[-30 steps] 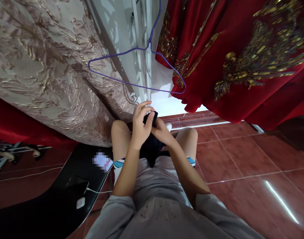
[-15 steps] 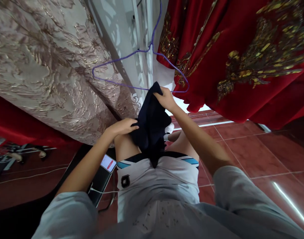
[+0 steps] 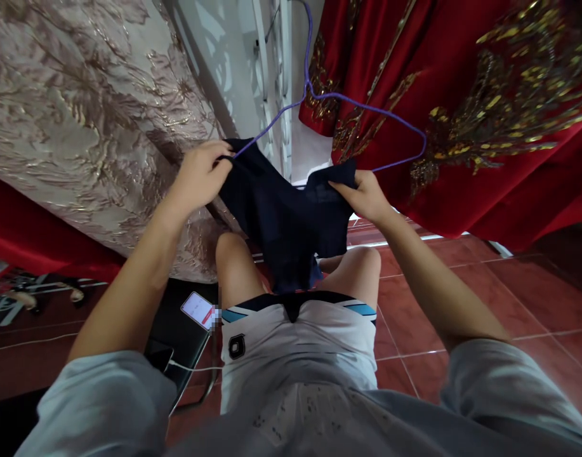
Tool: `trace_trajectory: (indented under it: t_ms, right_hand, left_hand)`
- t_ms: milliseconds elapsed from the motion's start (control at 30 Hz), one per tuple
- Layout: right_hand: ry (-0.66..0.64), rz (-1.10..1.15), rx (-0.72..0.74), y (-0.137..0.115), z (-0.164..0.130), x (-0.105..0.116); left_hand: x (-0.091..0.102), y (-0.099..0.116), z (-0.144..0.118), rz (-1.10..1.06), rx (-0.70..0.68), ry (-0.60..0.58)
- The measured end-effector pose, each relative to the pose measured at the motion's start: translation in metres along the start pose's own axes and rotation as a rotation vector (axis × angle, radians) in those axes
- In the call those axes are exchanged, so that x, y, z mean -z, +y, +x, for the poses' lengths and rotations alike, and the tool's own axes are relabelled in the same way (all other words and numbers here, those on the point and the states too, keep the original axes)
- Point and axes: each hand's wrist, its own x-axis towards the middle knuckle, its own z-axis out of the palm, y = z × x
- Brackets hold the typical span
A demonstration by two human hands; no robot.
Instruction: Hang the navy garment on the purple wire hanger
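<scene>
I am seated, my bare knees below me. My left hand grips the upper left corner of a dark navy garment, and my right hand grips its upper right corner. The garment hangs spread between both hands above my knees. A purple wire hanger dangles just behind the garment; its left end meets the cloth by my left hand, its right end loops out past my right hand.
A beige embossed fabric hangs at the left, and a red garment with gold embroidery at the right. A black seat beside my left leg bears a phone and a white cable. Red floor tiles lie below.
The navy garment was bunched in both hands over my lap. Both hands rose and moved apart, spreading it out up at the hanger, which swung to the right.
</scene>
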Motion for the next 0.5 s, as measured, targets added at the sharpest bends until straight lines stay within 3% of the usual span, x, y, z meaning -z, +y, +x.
trace_trajectory:
  t_ms: [133, 267, 333, 400, 500]
  right_hand:
    - [0.009, -0.019, 0.005, -0.016, -0.016, -0.003]
    - [0.483, -0.076, 0.092, -0.029, -0.027, 0.022]
    - [0.616, -0.033, 0.041, -0.030, -0.027, 0.043]
    - [0.534, 0.010, -0.038, -0.031, -0.022, 0.066]
    - [0.250, 0.018, -0.147, -0.038, -0.007, 0.091]
  left_hand:
    - [-0.016, 0.010, 0.016, -0.208, -0.033, 0.083]
    - [-0.015, -0.001, 0.024, -0.255, -0.008, 0.097]
    - [-0.013, -0.005, 0.027, -0.245, 0.006, 0.060]
    - [-0.012, -0.007, 0.028, -0.239, 0.023, 0.033]
    - [-0.013, -0.008, 0.029, -0.257, 0.017, 0.032]
